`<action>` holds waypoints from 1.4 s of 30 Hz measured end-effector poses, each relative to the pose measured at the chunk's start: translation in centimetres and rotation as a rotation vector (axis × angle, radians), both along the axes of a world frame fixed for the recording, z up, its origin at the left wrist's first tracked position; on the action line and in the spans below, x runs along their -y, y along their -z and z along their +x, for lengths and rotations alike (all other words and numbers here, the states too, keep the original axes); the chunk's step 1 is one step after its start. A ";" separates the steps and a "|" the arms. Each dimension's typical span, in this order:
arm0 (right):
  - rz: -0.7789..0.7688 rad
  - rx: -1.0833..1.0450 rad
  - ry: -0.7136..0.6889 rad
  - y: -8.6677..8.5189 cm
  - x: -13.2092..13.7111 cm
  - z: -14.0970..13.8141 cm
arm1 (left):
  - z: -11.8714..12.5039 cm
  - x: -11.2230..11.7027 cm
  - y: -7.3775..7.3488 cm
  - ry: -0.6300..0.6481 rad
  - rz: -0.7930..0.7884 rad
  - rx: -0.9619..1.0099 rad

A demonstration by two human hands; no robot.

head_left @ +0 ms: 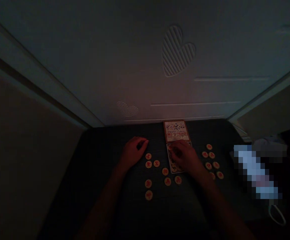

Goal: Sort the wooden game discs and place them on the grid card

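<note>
My left hand (135, 150) rests above the dark tabletop, its thumb and fingers curled together around a dark gap. Whether it holds anything is too dim to tell. Just below it lie round Chinese chess pieces (148, 164) with red characters. My right hand (183, 155) reaches over the open box (169, 163), fingers bent down at the pieces inside. A piece (170, 146) shows by its fingertips; what is pinched is hidden. Behind the box lies its lid (176, 130), printed with Chinese writing. Nearer me are a few more pieces (167, 181).
On the right of the table (97, 156) lies a group of several pieces (208, 165). A blurred-out pale object (257, 173) with a looped cord (277, 215) is at the right edge. A white panel with embossed hearts (177, 51) rises behind the table.
</note>
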State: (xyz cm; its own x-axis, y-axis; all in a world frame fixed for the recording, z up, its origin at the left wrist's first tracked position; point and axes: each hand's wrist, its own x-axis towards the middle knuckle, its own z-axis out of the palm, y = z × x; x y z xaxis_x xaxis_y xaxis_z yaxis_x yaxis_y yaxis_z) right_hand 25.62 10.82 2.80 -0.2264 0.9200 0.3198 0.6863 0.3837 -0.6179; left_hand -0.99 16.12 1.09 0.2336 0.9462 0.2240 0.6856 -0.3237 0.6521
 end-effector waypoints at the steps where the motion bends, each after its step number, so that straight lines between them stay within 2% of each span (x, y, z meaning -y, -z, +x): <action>1: 0.006 0.001 0.002 0.0 0.0 0.0 | 0.0 0.0 0.0 0.000 -0.002 -0.001; 12: -0.032 0.012 0.011 -0.4 0.1 0.1 | 0.0 0.0 -0.3 -0.002 -0.001 -0.033; 18: 0.000 -0.029 0.011 -0.2 0.0 0.0 | 0.0 -0.1 -0.2 0.000 0.018 -0.021; 25: 0.013 -0.039 0.007 -0.8 0.1 0.1 | 0.0 -0.1 -0.2 0.003 0.006 -0.011; 34: -0.003 -0.004 -0.011 -0.2 0.0 0.5 | -0.1 0.1 -0.2 -0.007 -0.006 -0.011; 42: 0.003 -0.003 0.018 -0.6 0.0 0.3 | 0.0 0.0 -0.1 -0.005 0.009 0.000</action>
